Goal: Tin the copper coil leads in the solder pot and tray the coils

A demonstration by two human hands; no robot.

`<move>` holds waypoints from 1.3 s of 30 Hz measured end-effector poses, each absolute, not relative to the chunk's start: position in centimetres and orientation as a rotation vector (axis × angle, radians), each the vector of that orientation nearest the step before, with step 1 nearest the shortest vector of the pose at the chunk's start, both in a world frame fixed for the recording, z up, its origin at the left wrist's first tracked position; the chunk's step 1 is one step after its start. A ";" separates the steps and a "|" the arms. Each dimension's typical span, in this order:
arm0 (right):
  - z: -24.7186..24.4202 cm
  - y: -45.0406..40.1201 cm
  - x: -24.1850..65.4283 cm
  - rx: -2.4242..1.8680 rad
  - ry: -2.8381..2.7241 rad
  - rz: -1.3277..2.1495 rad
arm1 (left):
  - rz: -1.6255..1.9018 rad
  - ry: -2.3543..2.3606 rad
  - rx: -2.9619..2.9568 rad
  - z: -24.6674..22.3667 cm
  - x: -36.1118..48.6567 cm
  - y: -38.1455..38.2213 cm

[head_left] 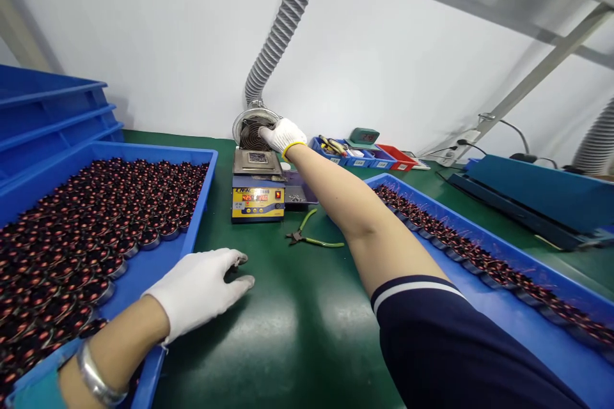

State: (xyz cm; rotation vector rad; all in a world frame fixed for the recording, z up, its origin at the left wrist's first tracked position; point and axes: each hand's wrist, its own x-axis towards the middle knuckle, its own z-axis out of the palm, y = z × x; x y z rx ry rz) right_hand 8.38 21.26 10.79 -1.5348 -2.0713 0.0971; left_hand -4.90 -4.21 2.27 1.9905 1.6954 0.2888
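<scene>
My left hand (204,287), in a white glove, hovers above the green table beside the left blue tray (189,230). Its thumb and fingers are apart with nothing between them. Stretched far forward, my right hand (284,135), also gloved, is at the round wire-ringed mouth of the exhaust duct (238,129). Its fingers are drawn together there; what they hold, if anything, is hidden. Just below stands a solder pot (258,204) with a lit red display and a square opening on top. Green-handled cutters (307,239) lie spread on the table (268,319).
Round black parts with copper-red centres (96,217) crowd the left tray. Similar parts line the right blue tray (470,287). Stacked blue trays (52,102) rise at far left. Small bins (377,160) and a digital clock (364,136) sit by the wall.
</scene>
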 end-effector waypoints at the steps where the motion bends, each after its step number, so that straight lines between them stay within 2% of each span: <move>1: 10.7 21.3 8.3 -1.542 -2.081 0.101 | 0.289 1.694 1.993 2.2 -4.9 -4.2; 39: 9.6 22.2 8.5 -1.585 -2.162 0.086 | 0.103 1.734 2.048 2.6 -4.6 -4.1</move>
